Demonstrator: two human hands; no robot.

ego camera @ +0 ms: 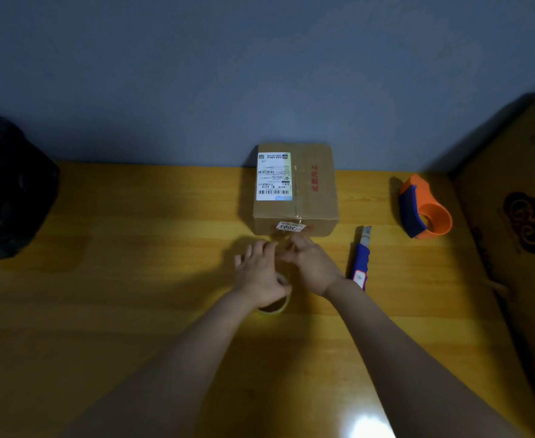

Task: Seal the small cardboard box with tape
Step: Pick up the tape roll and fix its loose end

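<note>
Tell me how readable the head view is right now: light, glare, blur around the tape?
Head view: dim overall, with a brighter patch around the cardboard box; glare on the table at the near edge; both hands slightly blurred over the tape roll; wide-angle bending tilts the large carton at right.

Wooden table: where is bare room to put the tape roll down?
The yellow wooden table is bare between the black bag and the brown cardboard box. The right is crowded: blue utility knife, orange tape dispenser.
</note>
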